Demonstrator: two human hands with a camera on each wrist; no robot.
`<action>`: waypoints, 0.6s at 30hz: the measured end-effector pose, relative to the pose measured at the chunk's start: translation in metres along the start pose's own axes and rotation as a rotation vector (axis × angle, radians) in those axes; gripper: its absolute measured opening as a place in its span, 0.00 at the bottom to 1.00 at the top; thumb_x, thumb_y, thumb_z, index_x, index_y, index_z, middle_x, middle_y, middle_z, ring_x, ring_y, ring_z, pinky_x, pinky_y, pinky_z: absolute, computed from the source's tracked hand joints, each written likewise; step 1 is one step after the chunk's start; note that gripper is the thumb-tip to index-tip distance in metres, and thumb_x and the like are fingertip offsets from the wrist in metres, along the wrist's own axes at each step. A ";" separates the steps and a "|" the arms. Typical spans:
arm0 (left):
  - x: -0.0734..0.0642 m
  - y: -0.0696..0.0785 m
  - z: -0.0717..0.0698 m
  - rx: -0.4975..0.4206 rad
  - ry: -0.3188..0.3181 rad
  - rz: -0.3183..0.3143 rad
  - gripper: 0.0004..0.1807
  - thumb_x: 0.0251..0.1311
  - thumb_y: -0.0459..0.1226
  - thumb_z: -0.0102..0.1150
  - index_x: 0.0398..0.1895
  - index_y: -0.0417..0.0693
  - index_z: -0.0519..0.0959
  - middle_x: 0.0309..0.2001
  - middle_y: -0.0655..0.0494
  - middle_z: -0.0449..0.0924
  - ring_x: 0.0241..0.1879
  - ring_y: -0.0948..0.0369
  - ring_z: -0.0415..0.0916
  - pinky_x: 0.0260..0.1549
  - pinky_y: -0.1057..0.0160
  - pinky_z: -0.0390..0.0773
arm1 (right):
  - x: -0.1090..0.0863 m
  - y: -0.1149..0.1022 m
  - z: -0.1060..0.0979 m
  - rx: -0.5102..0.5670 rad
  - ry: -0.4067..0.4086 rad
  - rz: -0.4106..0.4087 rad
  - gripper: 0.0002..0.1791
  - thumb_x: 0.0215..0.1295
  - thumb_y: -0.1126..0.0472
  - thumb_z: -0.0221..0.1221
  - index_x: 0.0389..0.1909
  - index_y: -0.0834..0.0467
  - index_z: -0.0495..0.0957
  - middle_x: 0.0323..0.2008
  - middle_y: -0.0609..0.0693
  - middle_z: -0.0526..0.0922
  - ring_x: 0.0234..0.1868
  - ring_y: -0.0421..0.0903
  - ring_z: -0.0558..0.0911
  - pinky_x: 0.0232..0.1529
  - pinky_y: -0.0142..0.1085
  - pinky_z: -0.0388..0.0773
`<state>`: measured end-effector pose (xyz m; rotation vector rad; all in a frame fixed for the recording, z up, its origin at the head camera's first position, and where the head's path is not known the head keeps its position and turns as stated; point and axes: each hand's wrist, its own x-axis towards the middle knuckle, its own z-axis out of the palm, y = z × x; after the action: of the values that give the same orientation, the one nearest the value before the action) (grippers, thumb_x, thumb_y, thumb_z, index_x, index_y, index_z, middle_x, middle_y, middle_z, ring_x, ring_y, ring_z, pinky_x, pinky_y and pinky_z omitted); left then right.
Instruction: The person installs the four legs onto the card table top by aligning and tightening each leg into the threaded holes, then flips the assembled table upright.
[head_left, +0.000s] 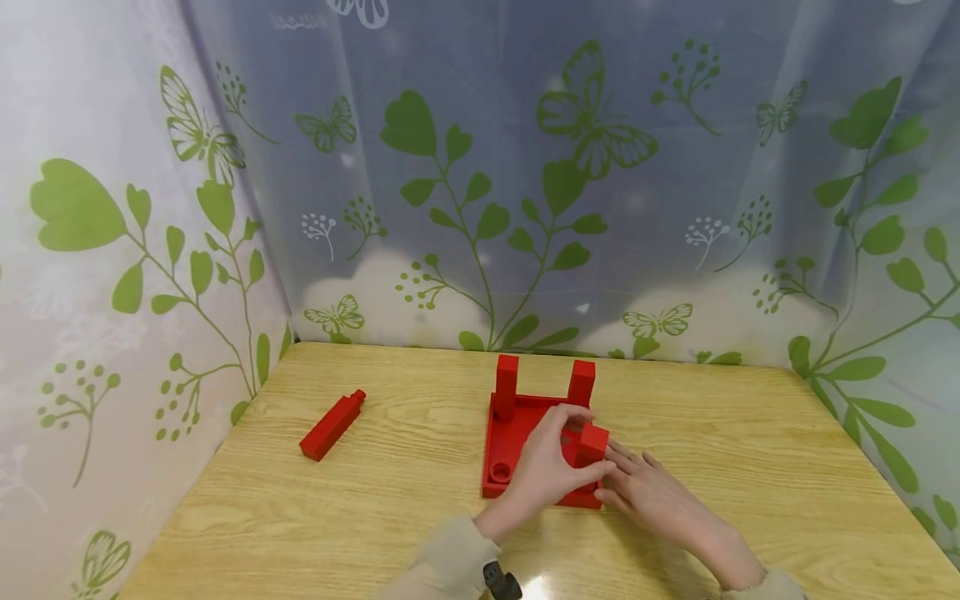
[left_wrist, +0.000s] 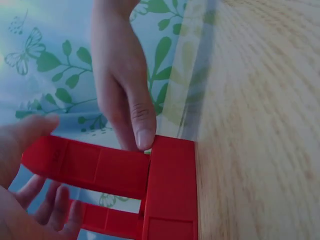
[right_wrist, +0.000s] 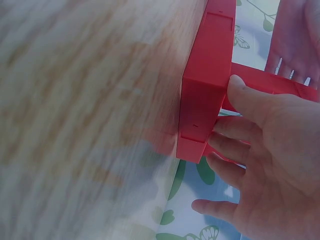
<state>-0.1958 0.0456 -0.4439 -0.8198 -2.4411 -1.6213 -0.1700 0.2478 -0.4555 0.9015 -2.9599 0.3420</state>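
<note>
A red square tray-like base (head_left: pixel 491 450) with a raised rim lies on the table. Two red posts, the back left post (head_left: pixel 507 387) and the back right post (head_left: pixel 581 383), stand upright at its far corners. At the near right corner, my left hand (head_left: pixel 551 458) has thumb and fingers around a third red post (left_wrist: pixel 100 165), which also stands upright. My right hand (head_left: pixel 656 500) touches the base's near right corner, thumb (right_wrist: pixel 237 82) at the rim and fingers loosely spread along the side. A round socket (head_left: pixel 500 472) shows at the near left corner.
Off to the left, a loose red post (head_left: pixel 330 427) with a round peg at one end lies on the wooden table (head_left: pixel 405 467). A patterned curtain (head_left: pixel 480 208) hangs behind the table and along both sides.
</note>
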 end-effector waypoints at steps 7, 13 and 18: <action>-0.003 0.005 0.004 0.031 0.095 -0.007 0.27 0.54 0.43 0.78 0.52 0.53 0.73 0.47 0.60 0.76 0.43 0.67 0.77 0.44 0.69 0.81 | 0.000 -0.001 0.000 -0.020 0.015 -0.009 0.22 0.75 0.50 0.57 0.58 0.61 0.81 0.68 0.66 0.72 0.68 0.66 0.71 0.61 0.70 0.67; -0.002 0.004 0.002 0.001 0.061 0.012 0.27 0.55 0.38 0.76 0.56 0.50 0.73 0.50 0.59 0.79 0.48 0.66 0.78 0.47 0.69 0.82 | 0.000 -0.002 -0.001 -0.013 0.003 0.002 0.25 0.75 0.49 0.56 0.62 0.62 0.78 0.67 0.63 0.74 0.69 0.65 0.71 0.61 0.70 0.67; 0.001 0.001 -0.004 -0.024 -0.013 0.020 0.27 0.58 0.33 0.72 0.60 0.50 0.73 0.54 0.57 0.81 0.51 0.64 0.79 0.51 0.67 0.81 | 0.001 -0.002 0.000 -0.008 0.000 0.001 0.28 0.75 0.48 0.57 0.66 0.62 0.75 0.68 0.60 0.74 0.70 0.64 0.70 0.61 0.71 0.67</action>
<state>-0.1968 0.0429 -0.4412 -0.8575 -2.4192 -1.6462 -0.1694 0.2460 -0.4545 0.8994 -2.9595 0.3295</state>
